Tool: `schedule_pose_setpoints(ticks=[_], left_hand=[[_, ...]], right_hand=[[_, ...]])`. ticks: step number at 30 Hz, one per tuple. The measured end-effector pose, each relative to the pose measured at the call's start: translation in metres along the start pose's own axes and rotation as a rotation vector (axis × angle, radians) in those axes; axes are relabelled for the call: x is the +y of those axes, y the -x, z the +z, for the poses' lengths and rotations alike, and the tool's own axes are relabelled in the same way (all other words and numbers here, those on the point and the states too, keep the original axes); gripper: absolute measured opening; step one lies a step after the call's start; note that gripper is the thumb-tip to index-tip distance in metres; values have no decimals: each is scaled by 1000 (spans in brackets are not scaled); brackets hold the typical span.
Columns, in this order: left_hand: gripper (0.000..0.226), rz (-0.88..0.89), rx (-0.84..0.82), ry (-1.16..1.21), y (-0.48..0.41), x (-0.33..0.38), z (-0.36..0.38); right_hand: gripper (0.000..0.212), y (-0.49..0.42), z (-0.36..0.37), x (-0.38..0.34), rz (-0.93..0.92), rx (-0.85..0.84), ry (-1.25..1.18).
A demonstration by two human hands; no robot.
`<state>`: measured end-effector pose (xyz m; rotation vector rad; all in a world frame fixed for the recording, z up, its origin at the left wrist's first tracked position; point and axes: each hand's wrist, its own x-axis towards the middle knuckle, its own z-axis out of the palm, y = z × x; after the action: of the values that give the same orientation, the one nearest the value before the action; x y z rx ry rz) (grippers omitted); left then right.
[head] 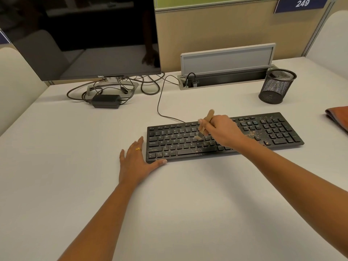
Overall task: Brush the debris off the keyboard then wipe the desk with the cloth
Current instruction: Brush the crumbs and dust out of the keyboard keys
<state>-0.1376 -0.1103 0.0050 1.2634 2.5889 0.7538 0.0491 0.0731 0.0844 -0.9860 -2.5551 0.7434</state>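
Head view, so you're looking down my arms at the table (169,213); I'm in the brushing step, nowhere near the wiping part yet. The fingers of my right hand (220,129) are wrapped round the wooden handle of the brush (209,115), bristles down on the middle letter keys of the keyboard (175,142); my left hand (135,162) lies flat on the table, fingers straight, gripping nothing, thumb against the keyboard's front left corner, I guess to stop it sliding.

The keyboard sits right of centre, a bit skewed; the debris (251,133), brownish crumbs, is thickest between the letter block and the number pad, with a lighter scatter along the bottom rows by the space bar. So lots left to do, I'd say; the next move probably wants short strokes working rightward through that thick patch, pushing crumbs off the front edge onto the table where the cloth can get them later. The cloth (339,117) is folded at the far right, partly out of frame, well apart from the keyboard.

Room-wise: big bare stretch of table in front and to the left, so sweeping toward me looks easy; behind the keyboard its cable (160,102) loops back and a mesh pen cup (276,86) stands near the right rear, so I wouldn't flick stuff that way; can't tell where the table's right edge is.
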Motion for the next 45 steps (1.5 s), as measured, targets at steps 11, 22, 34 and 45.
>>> schedule_pose_setpoints(ticks=[11, 22, 34, 45], left_hand=[[120, 2, 3, -4, -1, -1, 1], [118, 2, 10, -8, -1, -2, 2], [120, 4, 5, -11, -1, -1, 1], [114, -3, 17, -11, -1, -1, 2]], right_hand=[[51, 0, -4, 16, -167, -88, 121], [51, 5, 2, 12, -22, 10, 17], [49, 5, -3, 16, -32, -45, -5], [44, 7, 0, 15, 13, 72, 71]])
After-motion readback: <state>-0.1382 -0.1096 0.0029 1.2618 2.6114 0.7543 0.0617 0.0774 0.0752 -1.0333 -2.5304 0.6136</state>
